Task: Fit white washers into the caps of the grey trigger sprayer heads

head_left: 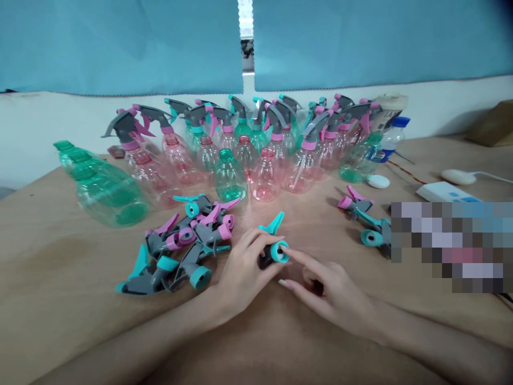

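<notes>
My left hand (244,267) is closed around a grey and turquoise trigger spray head (279,251), its turquoise collar facing right and its trigger sticking up. With its index fingertip at the collar's opening, my right hand (336,294) holds nothing; thumb and index are apart, the other fingers curled. Left of my left hand lies a pile of loose spray heads (176,251) in grey with pink or turquoise parts. More loose spray heads (360,219) lie farther right.
Pink and green bottles (266,176), several topped with spray heads, stand along the back. Nested green bottles (108,192) lean at the left. At the right are a white oval object (379,182), a white box (444,191), a computer mouse (459,176) and a blurred-out patch.
</notes>
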`<action>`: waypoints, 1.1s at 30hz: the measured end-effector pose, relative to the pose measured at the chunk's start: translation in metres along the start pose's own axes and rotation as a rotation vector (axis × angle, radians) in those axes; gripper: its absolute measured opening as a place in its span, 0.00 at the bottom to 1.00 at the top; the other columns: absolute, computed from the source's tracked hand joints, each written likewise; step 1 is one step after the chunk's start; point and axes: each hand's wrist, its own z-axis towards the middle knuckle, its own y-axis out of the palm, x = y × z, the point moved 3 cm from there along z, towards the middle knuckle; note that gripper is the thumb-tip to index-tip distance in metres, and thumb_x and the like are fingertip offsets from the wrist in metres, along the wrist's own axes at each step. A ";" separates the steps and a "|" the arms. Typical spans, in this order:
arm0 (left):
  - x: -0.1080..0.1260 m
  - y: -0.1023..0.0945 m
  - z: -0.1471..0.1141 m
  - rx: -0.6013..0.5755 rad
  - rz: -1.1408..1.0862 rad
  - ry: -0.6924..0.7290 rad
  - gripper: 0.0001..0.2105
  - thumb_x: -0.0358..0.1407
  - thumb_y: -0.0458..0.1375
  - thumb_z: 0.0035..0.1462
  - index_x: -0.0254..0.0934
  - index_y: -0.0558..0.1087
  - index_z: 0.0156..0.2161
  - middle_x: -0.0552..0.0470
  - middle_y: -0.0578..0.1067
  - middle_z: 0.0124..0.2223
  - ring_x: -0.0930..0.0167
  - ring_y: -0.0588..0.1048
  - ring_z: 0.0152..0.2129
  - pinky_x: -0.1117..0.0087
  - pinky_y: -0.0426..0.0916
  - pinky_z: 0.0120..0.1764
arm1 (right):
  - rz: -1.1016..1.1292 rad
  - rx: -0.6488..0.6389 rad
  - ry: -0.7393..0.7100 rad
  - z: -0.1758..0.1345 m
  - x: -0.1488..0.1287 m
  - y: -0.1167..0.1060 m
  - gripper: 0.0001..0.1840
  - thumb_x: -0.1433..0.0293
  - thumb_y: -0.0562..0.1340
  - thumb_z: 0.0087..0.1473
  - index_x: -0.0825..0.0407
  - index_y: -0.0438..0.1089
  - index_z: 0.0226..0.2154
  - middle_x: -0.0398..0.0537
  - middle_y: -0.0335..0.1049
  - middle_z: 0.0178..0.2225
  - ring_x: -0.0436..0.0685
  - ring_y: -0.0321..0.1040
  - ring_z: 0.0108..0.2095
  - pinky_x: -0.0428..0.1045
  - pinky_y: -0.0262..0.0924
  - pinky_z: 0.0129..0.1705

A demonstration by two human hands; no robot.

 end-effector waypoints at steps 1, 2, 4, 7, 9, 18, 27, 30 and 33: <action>0.000 0.000 0.000 -0.003 -0.005 0.004 0.14 0.31 0.62 0.52 0.42 0.70 0.45 0.53 0.70 0.40 0.69 0.72 0.35 0.67 0.69 0.38 | 0.031 -0.004 0.006 0.001 0.000 -0.001 0.23 0.66 0.55 0.60 0.53 0.56 0.57 0.35 0.63 0.18 0.47 0.58 0.16 0.44 0.51 0.21; 0.000 0.000 0.000 -0.005 -0.009 0.007 0.15 0.31 0.63 0.52 0.42 0.70 0.45 0.53 0.71 0.40 0.69 0.72 0.35 0.67 0.69 0.38 | 0.056 -0.014 0.015 0.002 0.001 -0.001 0.23 0.67 0.55 0.59 0.53 0.55 0.56 0.34 0.62 0.18 0.47 0.58 0.16 0.44 0.51 0.21; 0.001 0.000 0.001 -0.013 -0.014 0.019 0.14 0.32 0.63 0.52 0.42 0.70 0.45 0.53 0.71 0.39 0.69 0.72 0.35 0.67 0.69 0.39 | 0.083 -0.044 0.053 0.004 0.002 -0.003 0.23 0.67 0.56 0.59 0.53 0.55 0.55 0.33 0.61 0.17 0.47 0.57 0.16 0.44 0.51 0.21; 0.002 0.000 0.002 -0.031 -0.020 0.039 0.13 0.34 0.62 0.53 0.42 0.70 0.45 0.53 0.72 0.40 0.69 0.72 0.36 0.67 0.69 0.40 | 0.091 -0.092 0.103 0.007 0.002 -0.004 0.22 0.67 0.56 0.58 0.52 0.54 0.54 0.32 0.58 0.17 0.47 0.57 0.16 0.44 0.51 0.21; 0.003 0.000 0.002 -0.037 -0.025 0.039 0.12 0.34 0.62 0.54 0.42 0.71 0.45 0.52 0.72 0.40 0.68 0.72 0.36 0.67 0.69 0.40 | 0.091 -0.106 0.103 0.008 0.002 -0.005 0.22 0.68 0.57 0.57 0.52 0.54 0.54 0.32 0.58 0.18 0.47 0.57 0.17 0.44 0.50 0.21; 0.004 0.003 0.002 -0.073 -0.019 0.129 0.12 0.32 0.61 0.55 0.40 0.70 0.45 0.51 0.72 0.41 0.68 0.71 0.38 0.67 0.68 0.41 | 0.240 -0.059 0.133 0.007 0.001 -0.008 0.19 0.70 0.59 0.55 0.51 0.54 0.48 0.29 0.50 0.17 0.45 0.52 0.15 0.42 0.48 0.20; 0.007 0.004 0.003 -0.156 0.001 0.195 0.09 0.31 0.59 0.57 0.37 0.70 0.44 0.50 0.73 0.40 0.67 0.68 0.37 0.65 0.67 0.39 | 0.242 -0.085 0.106 0.010 0.003 -0.010 0.15 0.70 0.61 0.54 0.51 0.56 0.43 0.30 0.51 0.18 0.45 0.52 0.17 0.41 0.47 0.20; 0.005 0.006 0.002 -0.169 0.037 0.237 0.06 0.30 0.59 0.57 0.35 0.70 0.41 0.49 0.73 0.39 0.66 0.68 0.36 0.64 0.67 0.38 | 0.165 -0.098 0.064 0.012 0.005 -0.012 0.11 0.68 0.61 0.54 0.51 0.59 0.39 0.31 0.51 0.18 0.44 0.51 0.17 0.42 0.46 0.21; 0.004 0.008 0.001 -0.182 0.080 0.262 0.05 0.31 0.59 0.57 0.34 0.70 0.39 0.48 0.73 0.39 0.65 0.67 0.37 0.63 0.66 0.39 | 0.054 -0.080 -0.001 0.015 0.006 -0.013 0.09 0.66 0.61 0.55 0.51 0.61 0.36 0.32 0.52 0.18 0.45 0.51 0.17 0.43 0.45 0.21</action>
